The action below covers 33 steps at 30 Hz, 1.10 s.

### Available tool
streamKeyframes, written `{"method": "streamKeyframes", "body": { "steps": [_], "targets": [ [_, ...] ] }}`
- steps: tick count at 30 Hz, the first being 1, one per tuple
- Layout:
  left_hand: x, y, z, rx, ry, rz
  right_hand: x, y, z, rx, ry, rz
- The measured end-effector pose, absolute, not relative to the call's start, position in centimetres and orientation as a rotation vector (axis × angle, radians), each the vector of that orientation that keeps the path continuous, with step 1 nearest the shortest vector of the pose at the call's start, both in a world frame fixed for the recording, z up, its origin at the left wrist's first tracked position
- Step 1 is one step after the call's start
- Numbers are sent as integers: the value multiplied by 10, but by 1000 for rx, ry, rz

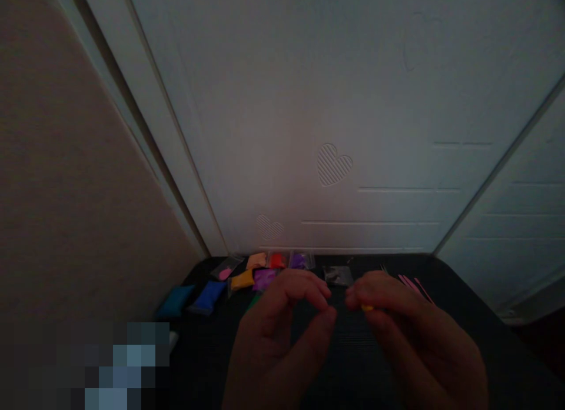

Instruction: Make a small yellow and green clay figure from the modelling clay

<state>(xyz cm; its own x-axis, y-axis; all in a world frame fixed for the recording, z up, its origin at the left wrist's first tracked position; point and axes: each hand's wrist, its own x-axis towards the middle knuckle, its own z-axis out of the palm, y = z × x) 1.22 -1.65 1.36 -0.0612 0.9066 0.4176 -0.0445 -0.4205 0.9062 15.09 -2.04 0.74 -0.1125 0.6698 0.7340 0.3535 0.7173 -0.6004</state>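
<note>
Above the dark table, my right hand [419, 333] pinches a small yellow lump of modelling clay [367, 307] between thumb and fingers; only a sliver of it shows. My left hand [282, 333] is curled just across from it, thumb and index fingertips brought together. Whether anything tiny sits between those left fingertips I cannot make out. A narrow gap separates the two hands. Behind my left hand lie soft packets of coloured clay, among them a purple one [265, 279], a yellow-orange one [242, 280] and a red one [278, 260].
Blue [208, 297] and teal [175, 301] packets lie at the table's left. A clear bag [338, 275] is at the back, and thin pink tools [412, 285] lie behind my right hand. A white panel with hearts [334, 166] rises behind the table [353, 351]. The light is dim.
</note>
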Motion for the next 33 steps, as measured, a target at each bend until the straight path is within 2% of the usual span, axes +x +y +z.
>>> {"method": "streamKeyframes", "body": {
  "steps": [7, 16, 23, 28, 33],
  "targets": [
    [11, -16, 12, 1517, 947, 1593, 153, -16, 6, -715, -1721, 357],
    [9, -19, 9, 1710, 989, 1612, 151, -24, 5, -919, -1671, 353],
    [4, -17, 4, 1807, 950, 1561, 149, -23, 1, -774, -1547, 494],
    [4, -15, 4, 1680, 942, 1724, 153, -25, 5, -801, -1501, 441],
    [-1, -4, 5, 1544, 957, 1919, 164, -23, -5, -795, -1708, 481]
  ]
}}
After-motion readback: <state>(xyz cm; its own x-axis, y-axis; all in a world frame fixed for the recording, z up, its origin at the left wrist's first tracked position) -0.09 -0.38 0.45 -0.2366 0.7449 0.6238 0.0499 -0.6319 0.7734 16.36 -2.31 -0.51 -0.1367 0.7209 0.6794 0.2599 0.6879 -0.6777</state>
